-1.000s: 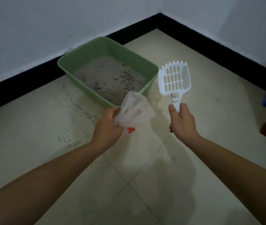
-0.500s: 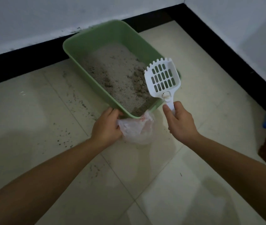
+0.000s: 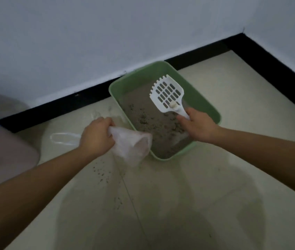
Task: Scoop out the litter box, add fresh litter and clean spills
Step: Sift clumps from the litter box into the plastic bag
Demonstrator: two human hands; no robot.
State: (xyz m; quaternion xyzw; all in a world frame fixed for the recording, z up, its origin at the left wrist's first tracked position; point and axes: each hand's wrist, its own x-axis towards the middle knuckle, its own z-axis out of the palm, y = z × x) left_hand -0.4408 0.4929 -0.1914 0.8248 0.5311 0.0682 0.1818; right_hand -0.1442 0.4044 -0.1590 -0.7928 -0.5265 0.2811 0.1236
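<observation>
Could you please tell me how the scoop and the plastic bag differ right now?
The scoop is rigid, opaque and slotted; the bag is soft, crumpled and translucent. The scoop sits over the litter box, gripped by the right hand; the bag hangs at its rim, gripped by the left hand. Both are whitish.

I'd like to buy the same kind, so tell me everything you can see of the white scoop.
The scoop is white, plastic by its look: a flat blade with rows of oblong slots, a toothed far edge and low sides. A small round knob sits where blade meets narrow handle. The right hand grips the handle, holding the blade over the litter in the green litter box.
</observation>
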